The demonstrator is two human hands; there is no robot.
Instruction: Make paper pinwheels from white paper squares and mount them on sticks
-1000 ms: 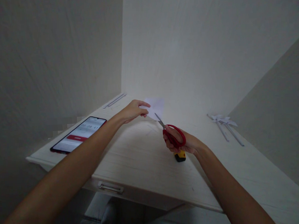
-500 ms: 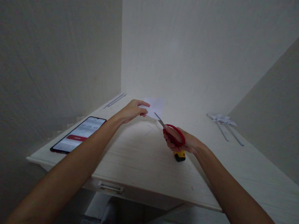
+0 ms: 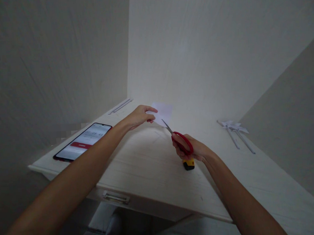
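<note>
My left hand (image 3: 143, 115) pinches the left side of a white square sheet of paper (image 3: 164, 111) between thumb and fingers, holding it up over the back of the desk. In my right hand (image 3: 180, 148) is a pair of scissors (image 3: 184, 141) with red handles, my fingers wrapped through the loops. The blades point up and left and meet the paper's lower edge. Whether they are slightly apart is hard to make out. Just below my right hand lies a yellow and black tape measure (image 3: 189, 164), partly hidden by it.
A phone (image 3: 81, 140) with a lit screen lies at the desk's left, partly behind my left forearm. Thin white sticks (image 3: 121, 106) lie at the back left. Two white paper pinwheels (image 3: 233, 125) on sticks rest at the right. The desk (image 3: 141, 167) has a front drawer handle (image 3: 116, 196).
The scissors and my right hand have shifted very slightly to the left. My left hand and the paper are nearly still.
</note>
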